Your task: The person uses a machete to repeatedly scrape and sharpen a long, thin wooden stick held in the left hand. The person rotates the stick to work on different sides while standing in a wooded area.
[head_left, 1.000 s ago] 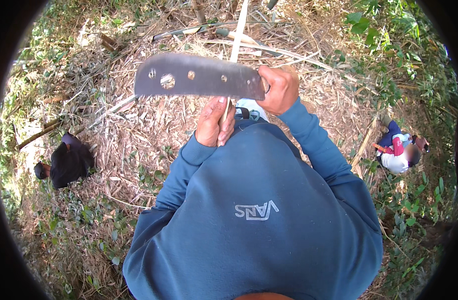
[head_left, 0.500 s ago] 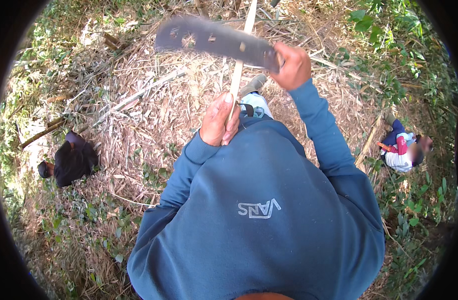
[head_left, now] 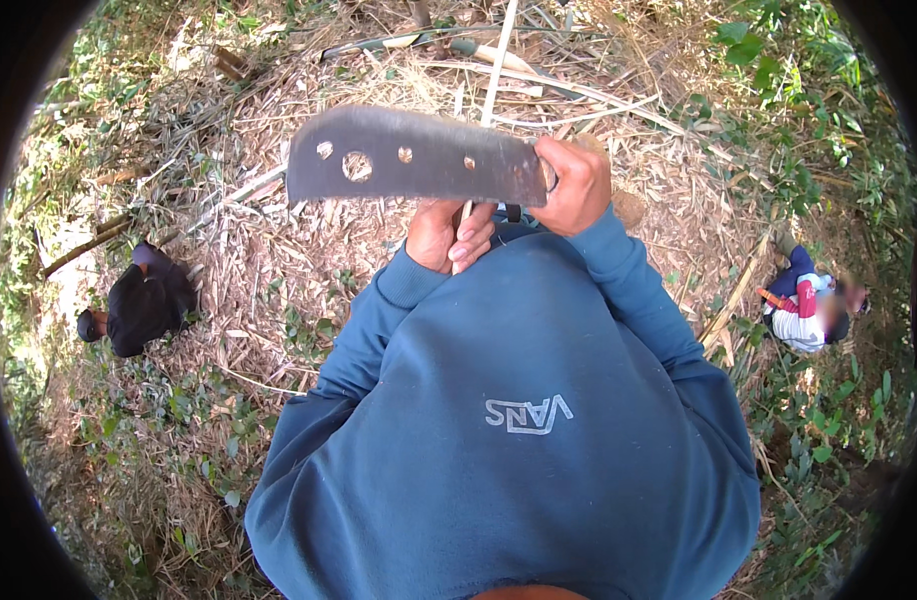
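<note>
My right hand (head_left: 576,185) is closed round the handle of a machete (head_left: 434,165), a broad dark blade with several round holes. The blade points left and lies across a thin pale strip (head_left: 501,65), which looks like split bamboo. Just below the blade, close to my chest, my left hand (head_left: 451,235) grips the near end of that strip. From there the strip runs away from me, and its middle part is hidden behind the blade. One of the blade's holes shows the strip's line. My right hand's grip covers the handle.
Dry bamboo leaves and litter (head_left: 249,320) cover the ground. Cut stalks (head_left: 539,75) lie beyond the blade. A person in dark clothes (head_left: 149,305) is at the left, and another in a white and red top (head_left: 804,310) at the right. Green plants (head_left: 829,410) grow along the right side.
The machete has come down the strip toward my left hand, my right hand lower with it. The blade is now nearly level and less blurred. My left hand keeps its hold.
</note>
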Motion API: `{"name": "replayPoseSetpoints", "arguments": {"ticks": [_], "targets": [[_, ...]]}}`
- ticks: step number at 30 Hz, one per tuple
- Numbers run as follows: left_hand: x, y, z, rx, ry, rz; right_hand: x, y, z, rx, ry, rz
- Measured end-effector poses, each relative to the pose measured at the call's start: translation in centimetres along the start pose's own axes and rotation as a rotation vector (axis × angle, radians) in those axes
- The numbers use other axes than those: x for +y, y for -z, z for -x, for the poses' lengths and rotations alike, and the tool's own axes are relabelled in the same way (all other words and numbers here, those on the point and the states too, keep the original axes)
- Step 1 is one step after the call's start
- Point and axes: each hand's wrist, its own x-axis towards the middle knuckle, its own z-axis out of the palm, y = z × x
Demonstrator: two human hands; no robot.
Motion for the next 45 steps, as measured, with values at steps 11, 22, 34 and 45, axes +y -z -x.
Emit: {"name": "replayPoseSetpoints", "arguments": {"ticks": [11,22,34,45], "targets": [[-0.4,0.0,0.2,-0.148,0.040,-0.003,1.7,0.2,-1.0,0.092,-0.008,0.045],[-0.8,-0.1,0.0,-0.182,0.066,-0.001,3.3,0.8,-1.7,0.113,-0.073,0.087],[-1.0,-1.4,-0.4,-0.146,0.111,-0.060,5.6,2.5,-4.2,0.266,-0.282,0.112],[-1.2,-3.5,-0.9,0.284,-0.119,-0.648,1.2,2.3,1.9,0.071,-0.072,0.059]]}}
